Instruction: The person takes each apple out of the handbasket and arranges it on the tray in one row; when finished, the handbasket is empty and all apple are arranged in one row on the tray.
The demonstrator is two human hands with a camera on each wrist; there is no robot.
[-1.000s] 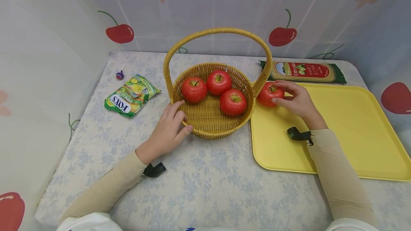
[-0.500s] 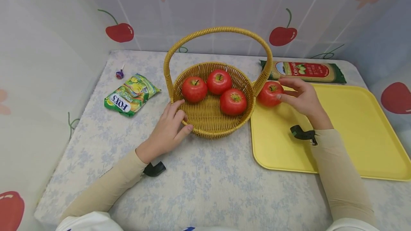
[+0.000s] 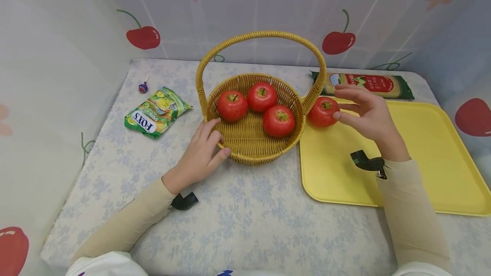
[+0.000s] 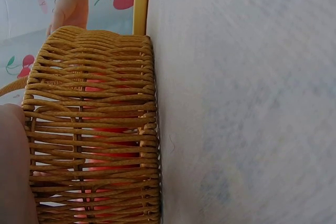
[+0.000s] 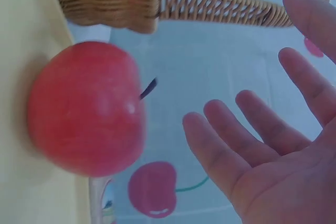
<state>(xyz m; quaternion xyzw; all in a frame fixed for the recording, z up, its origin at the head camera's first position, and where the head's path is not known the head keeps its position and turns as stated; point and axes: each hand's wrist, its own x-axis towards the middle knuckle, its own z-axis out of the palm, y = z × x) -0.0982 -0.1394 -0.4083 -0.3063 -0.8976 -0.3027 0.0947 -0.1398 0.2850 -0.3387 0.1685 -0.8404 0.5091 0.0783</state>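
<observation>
A yellow wicker basket with a tall arched handle stands mid-table and holds three red apples, one of them the front-right apple. My left hand grips its front-left rim, fingers bent over the edge. In the left wrist view the woven wall fills the left half, with red showing through the gaps. Right of the basket, another apple sits upright at the tray's back-left corner. My right hand is beside and above this apple, fingers spread; the right wrist view shows a gap between fingers and apple.
The yellow tray covers the table's right side. Behind it lies a long pasta packet. To the left are a green Fox's sweets bag and a lollipop. Patterned sheeting closes off the back.
My right hand has let go of the apple on the tray and drawn back to the right, fingers opening. The left hand and basket have stayed put.
</observation>
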